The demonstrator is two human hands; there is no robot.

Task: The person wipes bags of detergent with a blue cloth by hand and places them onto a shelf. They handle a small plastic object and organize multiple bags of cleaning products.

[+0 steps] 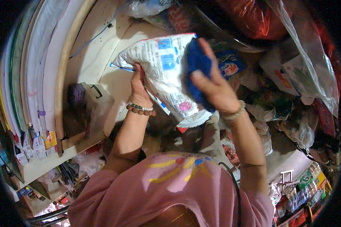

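A plump white plastic package with blue and pink print is held up before my chest, tilted. My left hand, with beaded bracelets at the wrist, grips its left edge, the thumb on top. My right hand, somewhat blurred, is at the right side with a dark blue cloth between it and the package. The fingers and thumb lie over the cloth; whether they grip it cannot be told.
Long rolls of sheet material with tags stand at the left above a white shelf. A container with a black handle is beside them. Plastic bags crowd the right, a red bag the top. Packaged goods lie lower right.
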